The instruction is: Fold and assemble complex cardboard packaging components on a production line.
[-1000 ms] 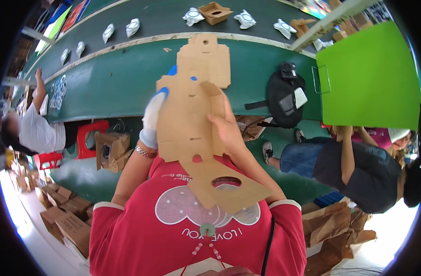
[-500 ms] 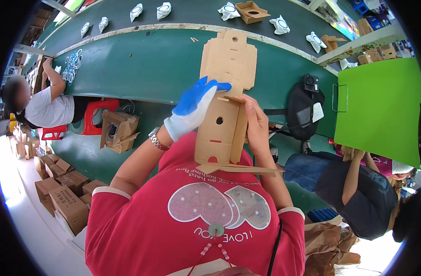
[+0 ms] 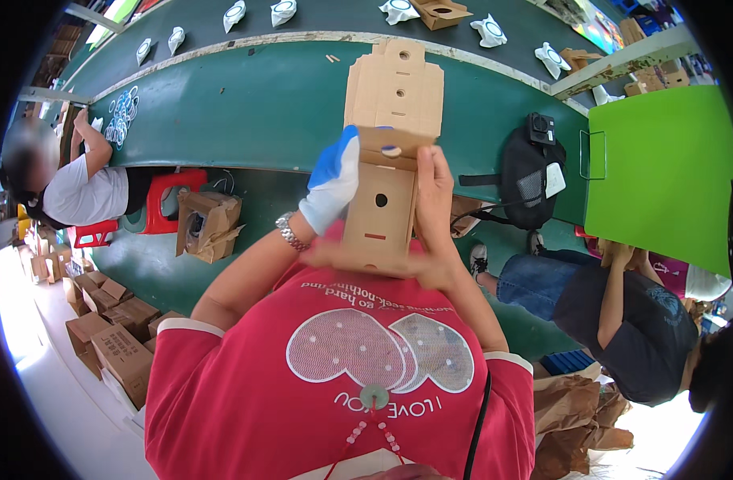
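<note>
A brown cardboard box (image 3: 374, 216), partly folded, is held in front of my chest. Its floor has a round dark hole and a small slot, and its side walls stand up. My left hand (image 3: 334, 176), in a blue and white glove, grips the far left corner. At the far right corner, my bare right hand (image 3: 434, 192) is closed on the wall, thumb and fingers around it. The far wall stands raised between both hands, with a hole in it. Flaps at the near end are smeared by motion. Just beyond lie flat cardboard blanks (image 3: 394, 88) on the green table.
White-wrapped pieces (image 3: 488, 32) and an open carton (image 3: 438, 13) sit on the dark belt (image 3: 334, 18) beyond. A black backpack (image 3: 526, 180) lies to the right, beside a green board (image 3: 658, 176). Co-workers sit at left and right. Cartons (image 3: 118, 360) stand at lower left.
The far end panel has been folded up and the left wall now stands. My left hand has moved from above the far end to the box's left corner. The near flaps have swung.
</note>
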Motion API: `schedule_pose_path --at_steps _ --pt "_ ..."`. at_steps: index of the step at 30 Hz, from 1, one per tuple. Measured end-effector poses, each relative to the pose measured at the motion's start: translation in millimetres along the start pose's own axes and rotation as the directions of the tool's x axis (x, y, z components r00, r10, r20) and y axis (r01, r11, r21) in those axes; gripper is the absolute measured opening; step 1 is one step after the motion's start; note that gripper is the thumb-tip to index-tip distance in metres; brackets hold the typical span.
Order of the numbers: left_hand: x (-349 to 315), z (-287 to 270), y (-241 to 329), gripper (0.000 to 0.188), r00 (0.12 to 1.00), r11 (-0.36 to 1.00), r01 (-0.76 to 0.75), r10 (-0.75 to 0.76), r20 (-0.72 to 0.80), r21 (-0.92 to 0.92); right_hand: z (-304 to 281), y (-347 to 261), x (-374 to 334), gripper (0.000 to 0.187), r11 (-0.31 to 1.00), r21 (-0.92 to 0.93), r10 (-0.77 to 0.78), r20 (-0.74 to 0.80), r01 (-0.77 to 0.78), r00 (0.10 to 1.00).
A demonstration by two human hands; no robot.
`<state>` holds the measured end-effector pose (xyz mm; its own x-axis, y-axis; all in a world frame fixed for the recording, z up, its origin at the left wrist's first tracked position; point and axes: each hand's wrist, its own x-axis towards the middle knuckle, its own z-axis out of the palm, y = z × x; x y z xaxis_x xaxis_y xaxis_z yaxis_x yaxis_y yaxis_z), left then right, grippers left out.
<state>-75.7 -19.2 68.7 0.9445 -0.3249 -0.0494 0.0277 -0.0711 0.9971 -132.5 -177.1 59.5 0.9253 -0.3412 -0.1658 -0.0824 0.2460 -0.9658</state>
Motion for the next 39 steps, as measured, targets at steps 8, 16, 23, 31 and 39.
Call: schedule_pose_path --at_steps 8,16,23,31,39 --pt "26.4 -58.4 44.7 0.041 0.777 0.899 0.384 -0.438 0.452 0.210 -41.8 -55.5 6.5 0.043 0.948 -0.037 0.308 0.354 -0.315 0.883" --pt "39.8 -36.9 94.9 0.048 0.599 0.669 -0.330 -0.397 0.696 0.666 -22.6 -84.9 13.6 0.029 0.850 -0.523 0.271 0.530 0.058 0.803" --pt "33.2 -3.1 85.5 0.026 0.715 0.275 -0.555 -0.325 0.619 0.785 10.1 -77.3 2.0 0.025 0.439 -0.748 -0.022 0.545 0.498 0.838" --pt "86.5 -54.1 71.9 0.038 0.694 0.962 0.165 -0.271 0.667 0.219 -19.4 -87.4 33.0 0.033 0.322 -0.898 0.062 0.336 0.299 0.940" --pt "-2.6 -23.6 40.5 0.092 0.840 0.930 -0.345 0.248 0.482 0.123 -21.7 -7.7 29.2 0.028 0.854 -0.519 0.061 0.035 -0.034 0.998"
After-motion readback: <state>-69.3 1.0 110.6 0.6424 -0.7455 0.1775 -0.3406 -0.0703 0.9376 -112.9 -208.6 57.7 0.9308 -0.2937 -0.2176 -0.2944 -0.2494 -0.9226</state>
